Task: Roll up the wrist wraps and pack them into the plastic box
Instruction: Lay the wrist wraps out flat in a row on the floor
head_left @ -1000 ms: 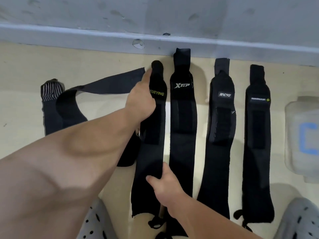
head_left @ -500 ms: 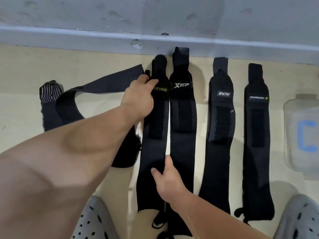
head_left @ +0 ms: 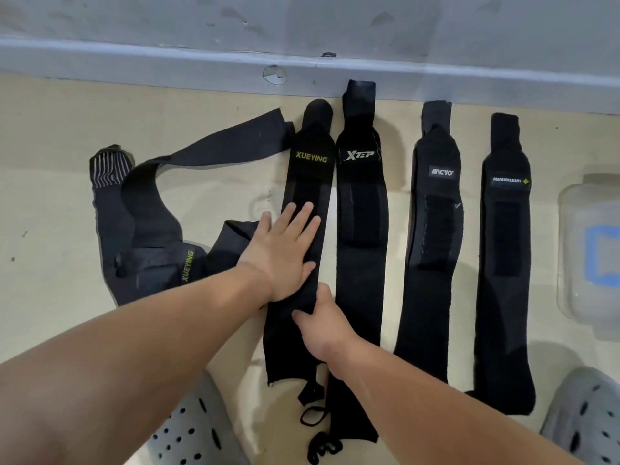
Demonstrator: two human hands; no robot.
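Left hand (head_left: 285,253) lies flat with fingers straight and spread, pressing mid-length on the XUEYING wrap (head_left: 308,169), which is stretched out on the floor (head_left: 50,135). Right hand (head_left: 323,327) sits just below it on the same wrap. Its thumb is on the cloth, but the other fingers are mostly tucked out of sight, so I cannot tell if it pinches.

XTEP wrap (head_left: 360,229) is just beside both hands, to their right. Twisted wrap (head_left: 151,226) lies left of the left hand, its near end hidden by the forearm. Plastic box (head_left: 570,229) is far right, well apart from both hands and cut off by the frame edge.
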